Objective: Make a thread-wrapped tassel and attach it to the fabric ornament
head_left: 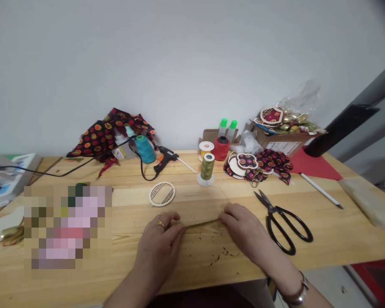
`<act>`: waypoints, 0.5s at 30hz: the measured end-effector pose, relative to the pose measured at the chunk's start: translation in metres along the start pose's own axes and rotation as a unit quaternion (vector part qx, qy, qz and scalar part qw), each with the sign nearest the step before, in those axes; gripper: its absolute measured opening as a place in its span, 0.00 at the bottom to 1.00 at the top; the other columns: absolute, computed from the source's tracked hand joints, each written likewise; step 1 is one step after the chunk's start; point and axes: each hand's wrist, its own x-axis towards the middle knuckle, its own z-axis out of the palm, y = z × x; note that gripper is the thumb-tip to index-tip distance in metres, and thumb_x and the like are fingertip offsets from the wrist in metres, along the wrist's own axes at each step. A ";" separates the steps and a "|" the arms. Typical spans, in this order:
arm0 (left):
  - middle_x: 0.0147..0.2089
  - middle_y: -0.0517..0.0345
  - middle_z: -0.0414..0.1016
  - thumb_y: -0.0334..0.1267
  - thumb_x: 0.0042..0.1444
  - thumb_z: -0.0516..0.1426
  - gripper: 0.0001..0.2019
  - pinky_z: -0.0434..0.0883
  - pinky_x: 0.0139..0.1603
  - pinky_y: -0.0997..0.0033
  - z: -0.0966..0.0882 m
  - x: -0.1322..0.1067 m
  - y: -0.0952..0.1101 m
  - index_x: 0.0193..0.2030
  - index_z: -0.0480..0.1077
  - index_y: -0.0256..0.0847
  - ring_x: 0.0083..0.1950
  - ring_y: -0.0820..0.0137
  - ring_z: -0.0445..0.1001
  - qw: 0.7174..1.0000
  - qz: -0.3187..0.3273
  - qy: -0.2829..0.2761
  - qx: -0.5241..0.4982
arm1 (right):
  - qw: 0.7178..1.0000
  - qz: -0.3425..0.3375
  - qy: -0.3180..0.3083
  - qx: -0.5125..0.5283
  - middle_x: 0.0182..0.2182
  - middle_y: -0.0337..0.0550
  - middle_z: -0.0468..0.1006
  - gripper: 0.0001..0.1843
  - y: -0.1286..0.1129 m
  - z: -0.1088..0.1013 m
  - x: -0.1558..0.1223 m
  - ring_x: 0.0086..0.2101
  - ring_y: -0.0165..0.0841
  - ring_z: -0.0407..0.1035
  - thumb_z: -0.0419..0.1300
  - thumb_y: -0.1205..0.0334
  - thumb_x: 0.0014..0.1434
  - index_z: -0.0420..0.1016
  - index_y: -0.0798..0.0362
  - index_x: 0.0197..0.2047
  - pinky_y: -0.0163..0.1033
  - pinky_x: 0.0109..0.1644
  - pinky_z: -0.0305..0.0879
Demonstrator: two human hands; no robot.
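My left hand (162, 237) and my right hand (244, 226) rest on the wooden table (324, 231), fingers curled. Between them runs a short stretch of olive-gold thread (201, 223), pinched at each end by the fingertips. A thin strand leads from it in an arc up to the olive thread spool (207, 168) standing just behind. A round slotted wooden disc (162, 193) lies behind my left hand. Black scissors (284, 222) lie shut to the right of my right hand.
At the back stand a teal spool (145, 148), a black glue gun (165, 159) with its cord, a red spool (221, 148), patterned fabric (107, 132), fabric-covered rounds (259, 164) and a cardboard box (285, 143). Red paper (314, 164) and a white stick (321, 190) lie right.
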 end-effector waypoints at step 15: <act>0.38 0.49 0.75 0.33 0.56 0.55 0.08 0.71 0.40 0.61 -0.003 -0.001 -0.006 0.39 0.73 0.36 0.40 0.62 0.72 0.999 0.025 0.002 -0.045 | 0.952 0.142 0.228 0.144 0.47 0.50 0.71 0.24 0.018 -0.025 -0.010 0.49 0.39 0.65 0.46 0.76 0.52 0.68 0.52 0.50 0.51 0.53 0.62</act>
